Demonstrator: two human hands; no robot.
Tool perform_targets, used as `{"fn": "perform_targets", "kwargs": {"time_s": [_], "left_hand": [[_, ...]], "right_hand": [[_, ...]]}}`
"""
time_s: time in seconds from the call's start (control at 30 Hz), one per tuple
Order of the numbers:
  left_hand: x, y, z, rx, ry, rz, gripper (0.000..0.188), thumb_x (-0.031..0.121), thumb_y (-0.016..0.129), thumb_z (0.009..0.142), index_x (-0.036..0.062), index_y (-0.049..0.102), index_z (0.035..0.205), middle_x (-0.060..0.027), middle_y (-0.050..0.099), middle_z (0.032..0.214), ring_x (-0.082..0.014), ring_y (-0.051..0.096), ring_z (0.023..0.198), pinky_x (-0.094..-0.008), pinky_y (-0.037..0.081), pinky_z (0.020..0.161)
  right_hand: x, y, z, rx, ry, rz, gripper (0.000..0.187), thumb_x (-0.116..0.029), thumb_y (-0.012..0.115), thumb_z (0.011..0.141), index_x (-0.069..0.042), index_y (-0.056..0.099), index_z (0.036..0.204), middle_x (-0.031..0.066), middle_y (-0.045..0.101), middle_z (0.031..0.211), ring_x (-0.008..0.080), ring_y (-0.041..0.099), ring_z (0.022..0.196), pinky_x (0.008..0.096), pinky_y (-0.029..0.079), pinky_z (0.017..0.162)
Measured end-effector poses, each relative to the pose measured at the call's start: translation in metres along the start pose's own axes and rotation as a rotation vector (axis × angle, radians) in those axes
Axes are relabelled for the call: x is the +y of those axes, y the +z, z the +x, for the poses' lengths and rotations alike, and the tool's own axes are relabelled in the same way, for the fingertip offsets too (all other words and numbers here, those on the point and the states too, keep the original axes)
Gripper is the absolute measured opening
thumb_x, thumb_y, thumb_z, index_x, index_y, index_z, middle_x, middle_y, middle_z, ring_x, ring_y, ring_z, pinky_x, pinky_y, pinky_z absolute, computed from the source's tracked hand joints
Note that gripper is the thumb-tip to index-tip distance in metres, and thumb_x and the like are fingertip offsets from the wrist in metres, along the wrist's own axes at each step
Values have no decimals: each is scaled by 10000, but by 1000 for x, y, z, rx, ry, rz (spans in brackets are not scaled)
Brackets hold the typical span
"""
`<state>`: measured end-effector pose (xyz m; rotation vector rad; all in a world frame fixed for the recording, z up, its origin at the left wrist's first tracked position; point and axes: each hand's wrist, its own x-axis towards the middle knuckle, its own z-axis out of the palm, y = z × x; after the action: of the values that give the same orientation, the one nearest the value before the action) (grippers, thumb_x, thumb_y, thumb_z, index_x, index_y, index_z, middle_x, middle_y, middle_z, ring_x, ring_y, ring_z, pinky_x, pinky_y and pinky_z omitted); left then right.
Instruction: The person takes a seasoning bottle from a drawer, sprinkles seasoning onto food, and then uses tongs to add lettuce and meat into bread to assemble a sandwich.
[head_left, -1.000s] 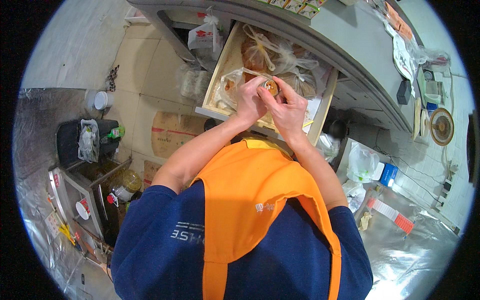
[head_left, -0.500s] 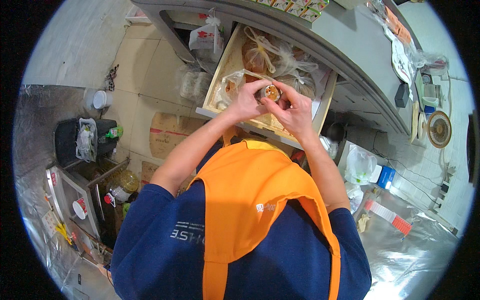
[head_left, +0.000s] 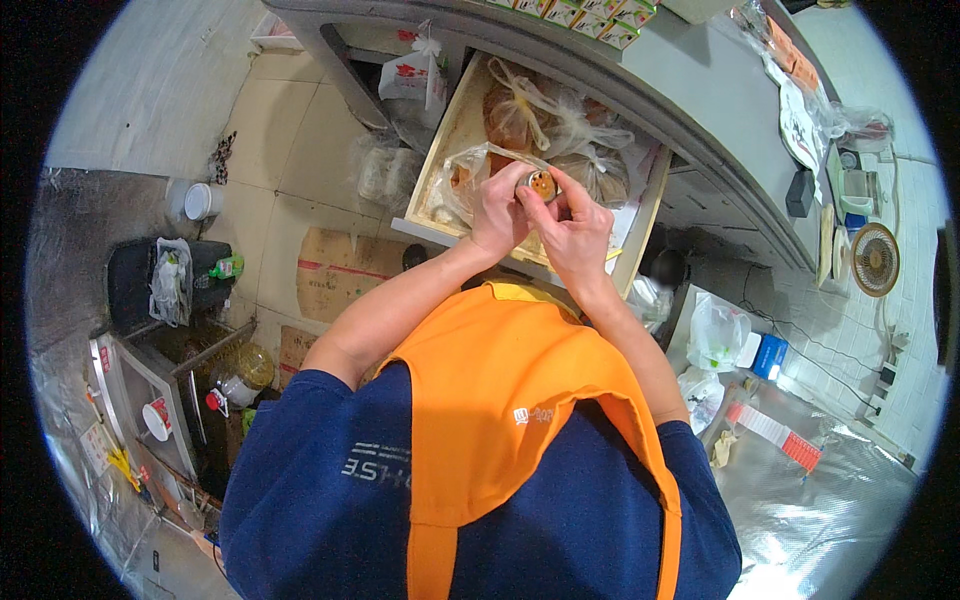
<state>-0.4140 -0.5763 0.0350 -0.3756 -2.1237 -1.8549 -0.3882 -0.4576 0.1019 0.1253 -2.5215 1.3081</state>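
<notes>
A small round jar (head_left: 541, 185), with a shiny rim and an orange-brown, dark-spotted top, is held above an open drawer (head_left: 437, 190). My left hand (head_left: 498, 212) wraps round its left side, fingers closed. From the right, my right hand (head_left: 577, 225) is closed on the jar too, its thumb at the rim. Both hands hide the jar's lower part. Behind them in the drawer lie knotted clear plastic bags (head_left: 512, 115) with brownish contents. An opened clear bag (head_left: 462, 180) sits by the drawer's left wall, close to my left hand.
A grey counter (head_left: 690, 75) runs above the drawer, with small boxes (head_left: 590, 20) at its far edge. A white bag (head_left: 412, 80) hangs left of the drawer. Flattened cardboard (head_left: 335, 270) lies on the floor. At right are a plastic bag (head_left: 718, 330) and a fan (head_left: 875, 260).
Both hands and the jar have shifted very slightly; the right hand has turned a little around the jar and its wrist has moved left. The jar stays in both hands.
</notes>
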Motion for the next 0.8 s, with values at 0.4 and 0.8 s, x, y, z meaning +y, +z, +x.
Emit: {"fn": "perform_targets", "kwargs": {"time_s": [0.4,0.8], "left_hand": [[-8,8,0,23,25,34,211,135,742,852,15,650,999,-149,672,869,-331,690,788,-373,522,667],[-4,-47,1,-258,25,273,658,184,883,736,-14,552,1269,-201,588,1362,-398,519,1332,-481,444,1098]], "right_hand": [[5,4,-4,13,69,41,402,-205,850,844,21,720,1150,60,610,637,107,559,536,275,466,522],[-3,-3,-6,-42,202,-143,526,-397,839,822,-35,649,1154,78,622,652,202,637,580,356,507,551]]}}
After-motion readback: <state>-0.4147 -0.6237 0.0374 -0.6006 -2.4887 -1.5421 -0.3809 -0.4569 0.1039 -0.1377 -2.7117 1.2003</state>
